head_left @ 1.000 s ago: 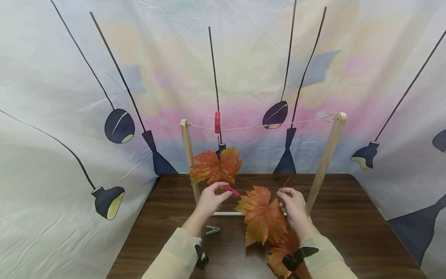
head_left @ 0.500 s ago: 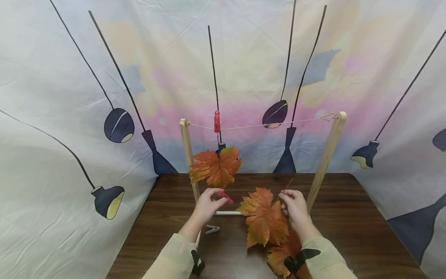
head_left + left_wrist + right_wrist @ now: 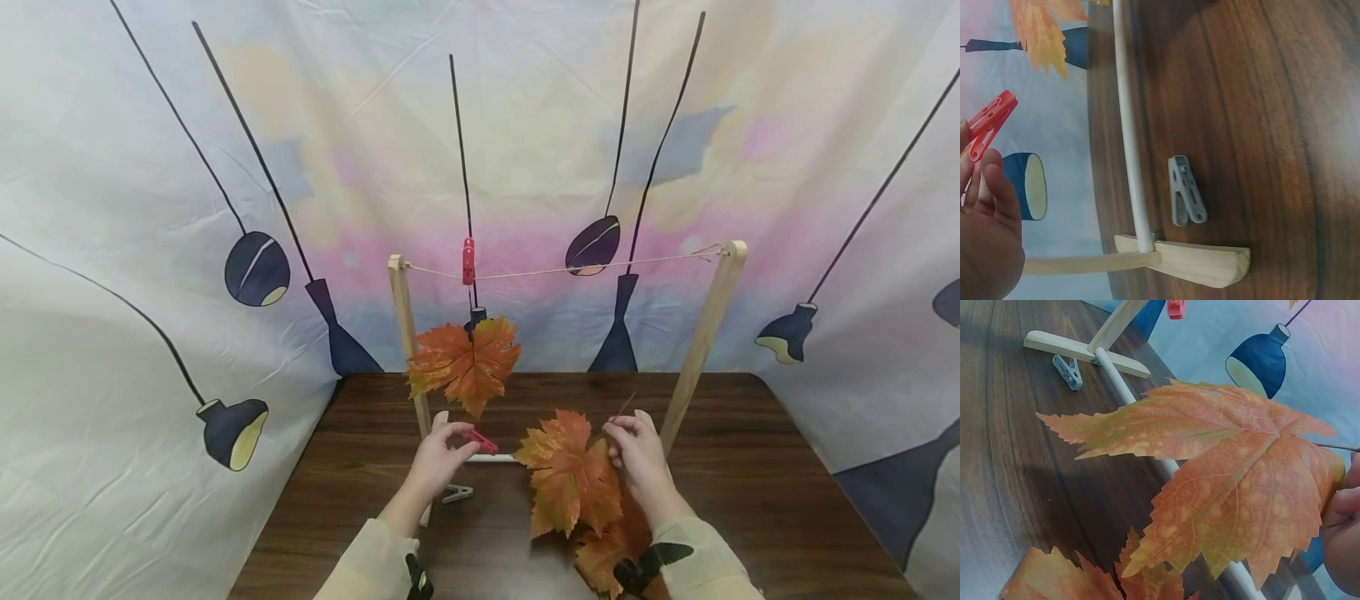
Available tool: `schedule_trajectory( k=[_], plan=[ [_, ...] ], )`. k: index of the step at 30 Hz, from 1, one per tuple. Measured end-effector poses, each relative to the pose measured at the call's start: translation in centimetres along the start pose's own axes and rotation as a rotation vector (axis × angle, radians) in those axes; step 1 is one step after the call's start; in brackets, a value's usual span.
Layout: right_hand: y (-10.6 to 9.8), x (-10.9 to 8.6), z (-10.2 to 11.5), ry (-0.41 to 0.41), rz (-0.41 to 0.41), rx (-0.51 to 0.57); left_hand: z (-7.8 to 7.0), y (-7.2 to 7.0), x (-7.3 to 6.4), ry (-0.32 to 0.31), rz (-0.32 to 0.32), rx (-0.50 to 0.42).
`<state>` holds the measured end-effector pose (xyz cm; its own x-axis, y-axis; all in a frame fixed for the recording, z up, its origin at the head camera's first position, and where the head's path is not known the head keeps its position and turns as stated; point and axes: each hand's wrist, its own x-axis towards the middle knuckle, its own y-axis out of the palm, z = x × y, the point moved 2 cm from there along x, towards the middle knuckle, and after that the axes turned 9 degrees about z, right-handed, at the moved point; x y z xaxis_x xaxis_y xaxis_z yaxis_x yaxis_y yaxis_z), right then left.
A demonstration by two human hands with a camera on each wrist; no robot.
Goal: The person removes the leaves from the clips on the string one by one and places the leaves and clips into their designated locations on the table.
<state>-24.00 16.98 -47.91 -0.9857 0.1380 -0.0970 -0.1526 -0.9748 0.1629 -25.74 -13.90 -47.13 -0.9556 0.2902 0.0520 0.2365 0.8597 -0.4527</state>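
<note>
My left hand (image 3: pixel 433 463) pinches a red clothespin (image 3: pixel 482 442) between thumb and fingers, near the left post of the wooden frame. In the left wrist view the same clothespin (image 3: pixel 992 125) points away from the fingertips. My right hand (image 3: pixel 639 450) pinches the thin stem of an orange artificial maple leaf (image 3: pixel 573 475), which hangs left of that hand over the table. Another orange leaf (image 3: pixel 465 362) hangs from the string, held by a second red clothespin (image 3: pixel 468 262). A third leaf (image 3: pixel 607 554) lies on the table, partly covered by the held leaf and right arm.
A string (image 3: pixel 570 271) spans two wooden posts, the right one (image 3: pixel 701 350) and the left one (image 3: pixel 403 308). A white rod (image 3: pixel 1127 125) joins their feet low down. One grey clothespin (image 3: pixel 457 493) lies on the dark wooden table (image 3: pixel 765 500). Behind hangs a printed cloth.
My left hand has drawn back down and left with the red clothespin, away from the held leaf. The right hand and its leaf have sunk slightly.
</note>
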Motion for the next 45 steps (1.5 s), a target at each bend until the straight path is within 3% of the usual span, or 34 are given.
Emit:
schedule_trajectory(
  k=[5, 15, 19, 26, 33, 45],
  plan=[
    [-0.2, -0.2, -0.4, 0.000, 0.005, -0.006, 0.9, 0.1, -0.6, -0.035, -0.001, 0.025],
    [-0.9, -0.9, -2.1, 0.054, 0.005, 0.018, 3.4, 0.4, -1.6, -0.042, 0.004, -0.010],
    [-1.0, -1.1, -3.0, 0.054, -0.011, 0.025, 4.3, 0.7, -2.1, -0.043, 0.000, 0.020],
    [-1.2, -1.6, -4.1, 0.062, -0.003, 0.047, 5.5, 1.4, -3.0, -0.061, 0.031, -0.063],
    [-1.5, -1.8, -4.7, 0.064, -0.018, 0.002, 6.2, 1.4, -3.5, -0.033, -0.001, 0.045],
    [-2.7, -2.5, -5.4, 0.078, -0.040, -0.014, 7.8, 1.7, -4.4, -0.078, -0.016, 0.146]
  ],
)
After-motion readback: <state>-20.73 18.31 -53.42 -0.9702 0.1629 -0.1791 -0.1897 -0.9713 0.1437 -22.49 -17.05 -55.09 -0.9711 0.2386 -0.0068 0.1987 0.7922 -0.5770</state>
